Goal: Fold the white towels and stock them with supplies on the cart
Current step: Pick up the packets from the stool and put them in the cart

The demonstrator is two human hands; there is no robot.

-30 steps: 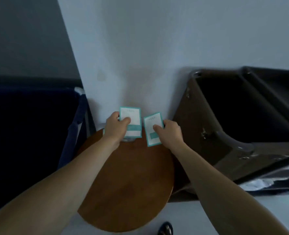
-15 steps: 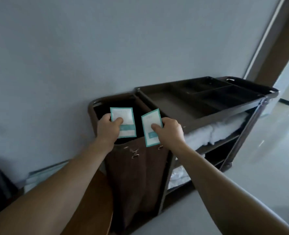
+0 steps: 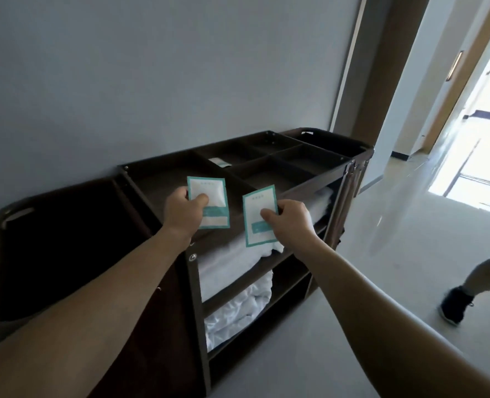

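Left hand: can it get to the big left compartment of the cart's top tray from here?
Probably yes. The left hand, pinching a teal-edged packet, hovers by the front rim of that open-topped compartment; nothing visible lies between, and the right hand is off to the side.

No wording can be read anywhere. The left packet (image 3: 209, 191), pinched in the left hand (image 3: 183, 215), bears 1 short line of small print near its top edge, too blurred to make out. The right packet (image 3: 255, 208), in the right hand (image 3: 292, 219), bears a similar line. The teal band low on each shows nothing legible. The far packet (image 3: 218, 161), lying in a compartment of the cart (image 3: 309, 186), is too small to read.
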